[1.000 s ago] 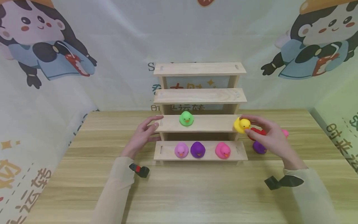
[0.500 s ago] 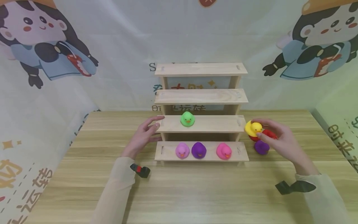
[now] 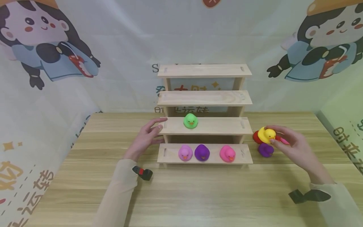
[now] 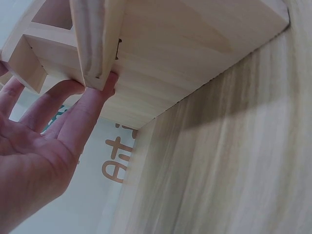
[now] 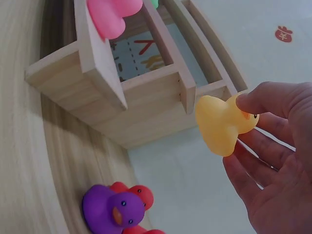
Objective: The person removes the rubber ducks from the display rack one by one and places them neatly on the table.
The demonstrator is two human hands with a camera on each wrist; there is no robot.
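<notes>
Pinched between the thumb and fingers of my right hand point(image 3: 295, 148) is a yellow rubber duck point(image 3: 266, 135), held above the loose ducks to the right of the rack. The right wrist view shows this yellow duck point(image 5: 214, 124) apart from the shelves. My left hand point(image 3: 141, 140) grips the left end of the wooden stepped rack point(image 3: 221, 126) at its second step from the bottom. A green duck point(image 3: 190, 121) sits on that step. Along the bottom step stand a lilac duck point(image 3: 185, 153), a purple duck point(image 3: 202, 153) and a pink duck point(image 3: 227, 154).
On the table right of the rack lie another purple duck point(image 3: 266, 150), a red duck point(image 3: 257, 137) and a partly hidden pink item point(image 3: 284, 141). The right wrist view has red shapes beside the purple duck point(image 5: 109, 209). A printed cloth point(image 3: 124, 47) hangs behind.
My right hand has carried the yellow duck right and slightly down, from the end of the second step to above the loose ducks. The left hand stays at the rack.
</notes>
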